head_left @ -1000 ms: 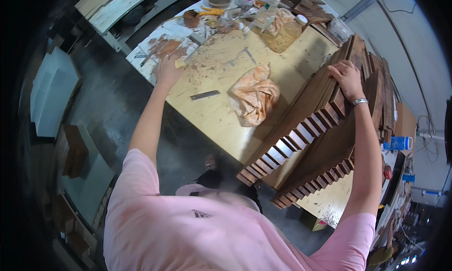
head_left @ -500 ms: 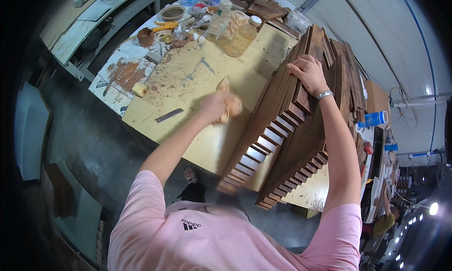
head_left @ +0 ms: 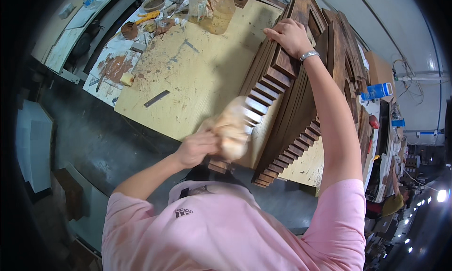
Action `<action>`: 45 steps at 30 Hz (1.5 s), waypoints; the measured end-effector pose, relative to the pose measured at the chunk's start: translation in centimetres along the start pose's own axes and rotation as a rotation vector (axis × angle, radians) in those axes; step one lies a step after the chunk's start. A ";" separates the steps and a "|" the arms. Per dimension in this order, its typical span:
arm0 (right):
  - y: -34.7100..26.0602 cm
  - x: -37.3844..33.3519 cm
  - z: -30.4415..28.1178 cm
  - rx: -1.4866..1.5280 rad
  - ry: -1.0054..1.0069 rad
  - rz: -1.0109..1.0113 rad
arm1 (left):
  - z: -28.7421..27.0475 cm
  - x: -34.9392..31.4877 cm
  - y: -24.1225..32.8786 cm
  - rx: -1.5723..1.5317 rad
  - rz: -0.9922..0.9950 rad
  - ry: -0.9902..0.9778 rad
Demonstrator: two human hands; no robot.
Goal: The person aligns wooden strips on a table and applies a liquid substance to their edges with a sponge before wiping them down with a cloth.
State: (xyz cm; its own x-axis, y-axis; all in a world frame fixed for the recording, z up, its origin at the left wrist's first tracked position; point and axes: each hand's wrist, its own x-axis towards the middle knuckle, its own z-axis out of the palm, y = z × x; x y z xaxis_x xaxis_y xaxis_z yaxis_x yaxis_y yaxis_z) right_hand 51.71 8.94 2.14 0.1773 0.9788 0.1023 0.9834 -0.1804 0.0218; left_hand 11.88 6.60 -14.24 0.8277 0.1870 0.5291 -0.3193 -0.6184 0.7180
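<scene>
My left hand [head_left: 197, 147] is closed on a crumpled cream cloth [head_left: 231, 135], smeared by motion. The cloth lies against the stepped ends of a stack of dark brown wooden boards [head_left: 283, 64] and hides some of the lower ones. Farther up, my right hand [head_left: 291, 36] grips the top of this stack, its fingers bent over the uppermost board. To the right, partly behind my right forearm, a second stack of stepped boards [head_left: 295, 150] leans the same way.
The boards lie on a stained plywood sheet [head_left: 174, 78]. A jar of yellowish liquid [head_left: 222, 16], a metal strip [head_left: 157, 98] and a yellowish sponge-like block [head_left: 127, 79] are on the table's left and far side. A blue container [head_left: 376, 91] stands right; a person [head_left: 394, 203] is beyond.
My left hand has brought the cloth from above the plywood nearer to me, against the board ends. My right hand stays on the stack; the whole view has shifted slightly.
</scene>
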 end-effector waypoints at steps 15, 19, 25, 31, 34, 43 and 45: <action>0.7 0.4 0.7 -0.336 0.011 -0.044 | 1.8 2.8 6.1 -0.075 -0.149 0.191; -0.6 1.0 -0.6 -0.140 -0.100 0.081 | 1.4 6.0 7.0 -0.162 -0.300 0.268; 0.5 0.4 -0.2 -0.146 0.029 -0.030 | 5.0 1.8 4.5 0.365 -0.018 0.115; -0.8 0.5 -1.6 -0.076 -0.064 0.186 | 4.2 3.8 7.9 0.310 -0.162 0.260; -1.4 1.7 -0.2 -0.052 -0.050 0.098 | 4.2 6.7 6.3 0.538 0.006 0.113; -1.2 0.8 -1.2 -0.031 -0.072 0.155 | 2.4 5.7 6.1 0.688 -0.118 0.425; -0.6 0.9 -0.8 -0.070 -0.027 0.097 | 5.2 6.0 6.9 0.652 -0.098 0.267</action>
State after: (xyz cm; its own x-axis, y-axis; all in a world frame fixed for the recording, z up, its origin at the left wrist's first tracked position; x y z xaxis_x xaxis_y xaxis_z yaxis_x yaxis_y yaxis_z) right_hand 51.28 9.89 3.06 0.2738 0.9584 0.0806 0.9564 -0.2802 0.0828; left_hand 17.10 -0.50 -8.47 0.6705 0.3942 0.6285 0.1610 -0.9043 0.3955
